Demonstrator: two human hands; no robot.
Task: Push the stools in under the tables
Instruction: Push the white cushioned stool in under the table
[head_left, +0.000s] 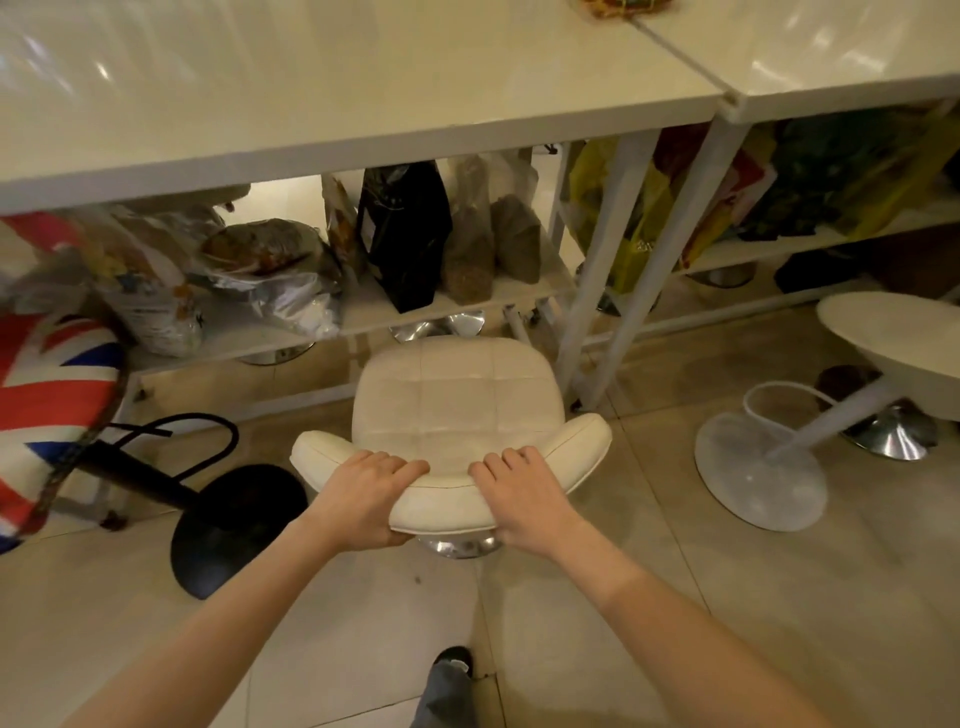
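Tiled floor runs ahead to the white bench (363, 140) at twelve o'clock, where your cream stool (457, 400) sits just short of its edge, left hand (363, 499) and right hand (524, 499) each curling a grip over the backrest, so push straight forward.

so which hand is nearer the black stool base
Left. The left hand grips the white stool's backrest on the side toward the black base; the right hand grips farther away.
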